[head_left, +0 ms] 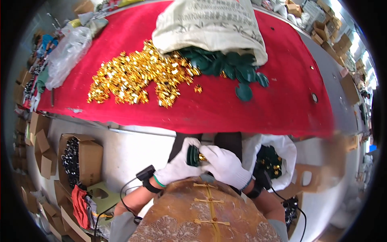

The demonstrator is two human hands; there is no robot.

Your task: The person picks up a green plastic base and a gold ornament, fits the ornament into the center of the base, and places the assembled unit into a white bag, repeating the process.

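Both my hands wear white knit gloves and meet close to my body, below the table's near edge. My left hand [177, 166] is closed around a short stack of dark green discs [192, 155], standing on edge between thumb and fingers. Against the stack, my right hand [224, 163] pinches a small shiny gold piece [202, 157]; the fingers partly hide it. On the red cloth [225, 115] lies a wide heap of similar gold pieces [137, 76]. Dark green discs [244, 92] spill beside it from a white cloth sack [209, 28].
Right of my legs, a white bag [287, 155] holds green discs with gold pieces on them. A cardboard box [90, 161] of black parts stands at the left, near a red cloth item [80, 207]. Clear plastic bags [69, 56] lie on the table's left end.
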